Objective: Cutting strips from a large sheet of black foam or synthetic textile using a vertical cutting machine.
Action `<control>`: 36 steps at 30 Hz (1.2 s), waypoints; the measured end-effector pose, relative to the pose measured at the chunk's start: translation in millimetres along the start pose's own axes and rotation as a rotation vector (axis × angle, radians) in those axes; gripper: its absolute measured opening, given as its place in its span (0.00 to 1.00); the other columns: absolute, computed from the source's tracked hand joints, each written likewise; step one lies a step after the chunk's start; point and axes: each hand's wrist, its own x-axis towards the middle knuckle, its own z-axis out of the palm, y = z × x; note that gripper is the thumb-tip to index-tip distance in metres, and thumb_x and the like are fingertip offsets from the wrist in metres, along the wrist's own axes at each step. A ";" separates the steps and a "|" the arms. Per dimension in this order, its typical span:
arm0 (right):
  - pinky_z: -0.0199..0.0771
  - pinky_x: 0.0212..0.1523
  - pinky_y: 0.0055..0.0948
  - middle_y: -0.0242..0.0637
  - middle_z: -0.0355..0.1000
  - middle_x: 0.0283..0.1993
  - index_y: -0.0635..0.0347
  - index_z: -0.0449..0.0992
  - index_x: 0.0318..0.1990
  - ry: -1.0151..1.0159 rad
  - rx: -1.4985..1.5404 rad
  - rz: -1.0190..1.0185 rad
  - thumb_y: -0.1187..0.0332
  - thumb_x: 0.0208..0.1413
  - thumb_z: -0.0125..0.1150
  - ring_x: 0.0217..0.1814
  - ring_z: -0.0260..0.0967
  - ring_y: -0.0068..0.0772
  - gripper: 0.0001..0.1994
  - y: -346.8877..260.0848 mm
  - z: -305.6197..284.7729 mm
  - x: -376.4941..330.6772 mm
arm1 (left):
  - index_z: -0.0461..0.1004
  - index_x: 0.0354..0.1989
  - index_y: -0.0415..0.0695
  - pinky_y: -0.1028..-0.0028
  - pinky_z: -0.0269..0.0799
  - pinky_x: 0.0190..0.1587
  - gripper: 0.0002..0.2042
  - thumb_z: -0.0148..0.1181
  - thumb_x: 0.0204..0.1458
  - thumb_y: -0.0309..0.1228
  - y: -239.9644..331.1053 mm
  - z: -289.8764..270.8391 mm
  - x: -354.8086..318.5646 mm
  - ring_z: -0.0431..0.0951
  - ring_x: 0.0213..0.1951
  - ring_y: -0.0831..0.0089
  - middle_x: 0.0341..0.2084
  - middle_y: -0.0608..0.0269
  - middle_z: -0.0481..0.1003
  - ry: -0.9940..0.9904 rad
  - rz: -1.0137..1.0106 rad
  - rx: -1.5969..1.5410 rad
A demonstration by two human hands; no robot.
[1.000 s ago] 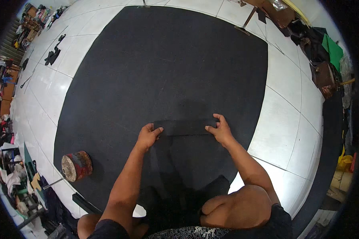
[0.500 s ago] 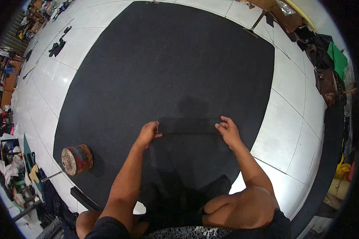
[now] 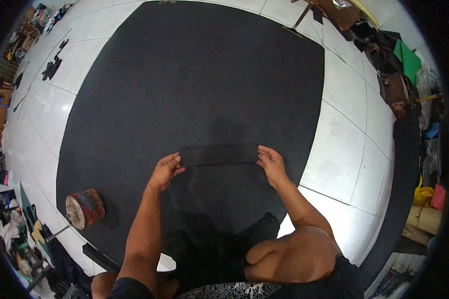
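A flat black rectangular strip [image 3: 218, 155] is stretched between my two hands, over a large black sheet [image 3: 199, 84] spread on the floor. My left hand [image 3: 166, 171] pinches the strip's left end, thumb and fingers closed at its edge. At the other end my right hand [image 3: 271, 164] grips the short edge, thumb below and forefinger above. Strip and sheet are nearly the same black, so whether the strip touches the sheet I cannot tell.
A rusty red cylindrical weight [image 3: 86, 209] rests on the sheet's left side. Metal-footed pieces sit on its far edge [image 3: 292, 32]. White floor tiles [image 3: 351, 149] surround it. Piles of cloth and bags line both sides, with a green cloth [image 3: 408, 61] at right.
The view has shifted, so the sheet and weight sit further left. The strip now shows more plainly, lighter against the sheet, held by both hands at its ends as before.
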 end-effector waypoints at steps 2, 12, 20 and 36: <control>0.73 0.54 0.28 0.41 0.72 0.58 0.64 0.72 0.61 -0.013 0.016 0.018 0.73 0.65 0.53 0.55 0.71 0.29 0.18 0.6 -1.0 -2.6 | 0.58 0.67 0.29 0.67 0.73 0.59 0.27 0.54 0.65 0.33 -0.4 0.9 -0.4 0.74 0.45 0.71 0.42 0.60 0.70 0.004 -0.006 0.009; 0.72 0.56 0.34 0.49 0.74 0.58 0.65 0.71 0.62 0.043 -0.533 -0.177 0.65 0.61 0.61 0.54 0.75 0.37 0.24 -4.4 9.2 -13.7 | 0.59 0.67 0.30 0.67 0.74 0.58 0.27 0.55 0.64 0.34 -2.3 6.7 -2.9 0.75 0.42 0.74 0.37 0.64 0.71 0.058 0.012 0.049; 0.74 0.52 0.34 0.45 0.73 0.52 0.65 0.70 0.60 0.078 -0.489 -0.162 0.65 0.55 0.70 0.52 0.74 0.36 0.27 -11.9 8.9 -2.6 | 0.58 0.67 0.31 0.69 0.72 0.53 0.32 0.61 0.60 0.37 -3.8 12.7 3.4 0.74 0.44 0.71 0.43 0.60 0.72 0.025 -0.003 0.074; 0.73 0.41 0.32 0.38 0.75 0.34 0.62 0.74 0.41 0.148 -0.515 -0.212 0.60 0.61 0.63 0.37 0.73 0.30 0.13 -28.0 5.2 -10.4 | 0.65 0.64 0.34 0.72 0.74 0.44 0.29 0.63 0.59 0.38 -13.9 16.2 -0.2 0.76 0.43 0.72 0.46 0.60 0.75 0.241 0.130 0.167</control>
